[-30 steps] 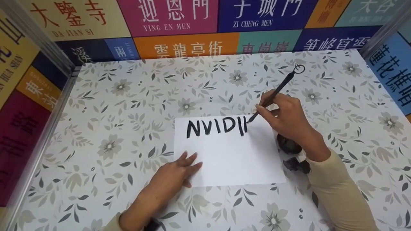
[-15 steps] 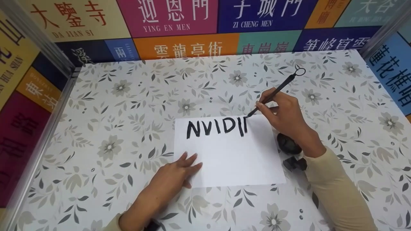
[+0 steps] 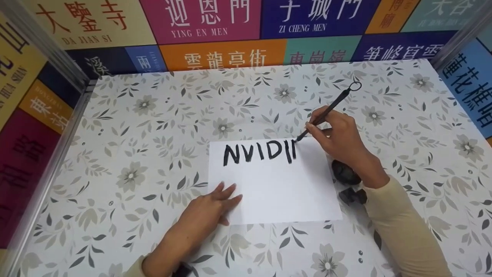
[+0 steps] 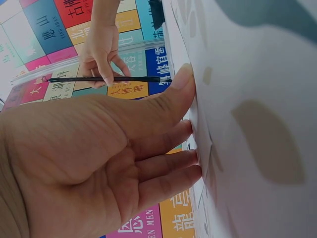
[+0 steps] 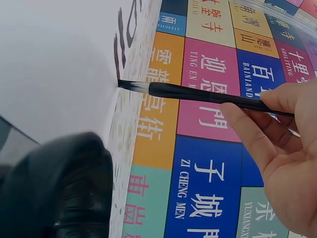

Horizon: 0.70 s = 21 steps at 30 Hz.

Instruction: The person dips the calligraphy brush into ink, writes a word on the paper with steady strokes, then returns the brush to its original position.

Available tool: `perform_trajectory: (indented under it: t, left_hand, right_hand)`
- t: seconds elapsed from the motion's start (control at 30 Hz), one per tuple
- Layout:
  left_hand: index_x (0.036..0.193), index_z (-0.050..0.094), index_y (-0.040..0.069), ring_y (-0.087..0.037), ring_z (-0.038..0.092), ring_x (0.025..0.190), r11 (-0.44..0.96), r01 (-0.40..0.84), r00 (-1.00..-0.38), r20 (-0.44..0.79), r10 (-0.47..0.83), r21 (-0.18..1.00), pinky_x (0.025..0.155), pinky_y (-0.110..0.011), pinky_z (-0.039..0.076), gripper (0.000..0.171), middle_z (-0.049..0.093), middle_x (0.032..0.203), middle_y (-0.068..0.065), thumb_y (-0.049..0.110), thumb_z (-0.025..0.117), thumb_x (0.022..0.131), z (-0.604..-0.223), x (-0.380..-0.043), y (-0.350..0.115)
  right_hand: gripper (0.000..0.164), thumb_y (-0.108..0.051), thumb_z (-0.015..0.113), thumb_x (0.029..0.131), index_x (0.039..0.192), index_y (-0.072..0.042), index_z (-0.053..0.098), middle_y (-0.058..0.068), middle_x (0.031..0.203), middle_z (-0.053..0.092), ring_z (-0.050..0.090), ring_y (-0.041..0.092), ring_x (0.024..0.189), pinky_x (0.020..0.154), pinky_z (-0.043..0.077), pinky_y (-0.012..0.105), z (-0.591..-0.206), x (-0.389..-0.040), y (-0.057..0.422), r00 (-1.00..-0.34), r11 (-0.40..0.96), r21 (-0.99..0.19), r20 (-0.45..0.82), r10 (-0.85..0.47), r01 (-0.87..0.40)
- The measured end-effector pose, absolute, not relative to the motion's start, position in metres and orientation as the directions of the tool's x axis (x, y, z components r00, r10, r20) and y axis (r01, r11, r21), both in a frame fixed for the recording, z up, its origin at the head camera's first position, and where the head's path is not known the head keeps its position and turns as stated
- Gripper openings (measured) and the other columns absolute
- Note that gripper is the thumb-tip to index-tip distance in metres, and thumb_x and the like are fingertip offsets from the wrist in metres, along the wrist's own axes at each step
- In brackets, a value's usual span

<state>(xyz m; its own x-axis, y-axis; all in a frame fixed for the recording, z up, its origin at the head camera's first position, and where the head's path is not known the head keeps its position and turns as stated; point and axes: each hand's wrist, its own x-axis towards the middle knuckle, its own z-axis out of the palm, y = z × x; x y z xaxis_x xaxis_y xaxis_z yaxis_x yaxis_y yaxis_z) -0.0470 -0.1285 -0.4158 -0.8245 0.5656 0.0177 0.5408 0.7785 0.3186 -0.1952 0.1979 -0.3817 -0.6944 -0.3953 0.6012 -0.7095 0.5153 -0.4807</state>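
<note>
My right hand (image 3: 340,134) pinches a black ink brush (image 3: 331,107) with a ring at its top end. In the right wrist view the dark bristle tip of the brush (image 5: 133,86) touches the paper at the upper end of a stroke. The white sheet of paper (image 3: 276,192) carries black brushed strokes (image 3: 259,152) reading "NVID" and two more lines. With fingers spread, my left hand (image 3: 205,211) rests on the sheet's lower left corner. In the left wrist view, the thumb and fingertips of the left hand (image 4: 99,148) press down on the paper.
A glossy black rounded object (image 3: 346,172) and a small angular black object (image 3: 353,196) lie right of the sheet, by the right forearm. Beneath everything is a flower-patterned tabletop (image 3: 173,127). Colourful lettered panels (image 3: 223,54) stand along its back and sides.
The brush tip has shifted up and slightly left, from beside the last line to near its top, with the right hand following. The left hand has stayed in place.
</note>
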Motion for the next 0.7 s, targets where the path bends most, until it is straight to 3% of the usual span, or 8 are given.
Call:
perform_trajectory:
  t: [0.37,0.7]
  left_hand:
    - [0.129,0.062,0.012,-0.032,0.047,0.126,0.778,0.555,-0.819,0.028,0.573,0.294,0.084,-0.041,0.051,0.059,0.051,0.137,-0.011,0.026,0.071,0.072,-0.4156,-0.0472,-0.1281]
    - [0.129,0.062,0.013,-0.034,0.046,0.127,0.785,0.502,-0.844,0.005,0.537,0.362,0.086,-0.043,0.050,0.061,0.050,0.139,-0.011,0.021,0.074,0.070,-0.4160,-0.0473,-0.1271]
  right_hand:
    - [0.013,-0.002,0.068,0.086,0.095,0.003,0.061,0.011,0.087,0.064,0.066,0.017,0.081,0.061,0.051,0.013,-0.3819,-0.1955,0.2006,-0.701,0.517,-0.481,0.569,-0.429,-0.708]
    - [0.012,0.001,0.067,0.086,0.094,0.005,0.059,0.009,0.086,0.065,0.068,0.019,0.078,0.058,0.052,0.014,-0.3786,-0.1954,0.2033,-0.703,0.496,-0.499,0.542,-0.460,-0.710]
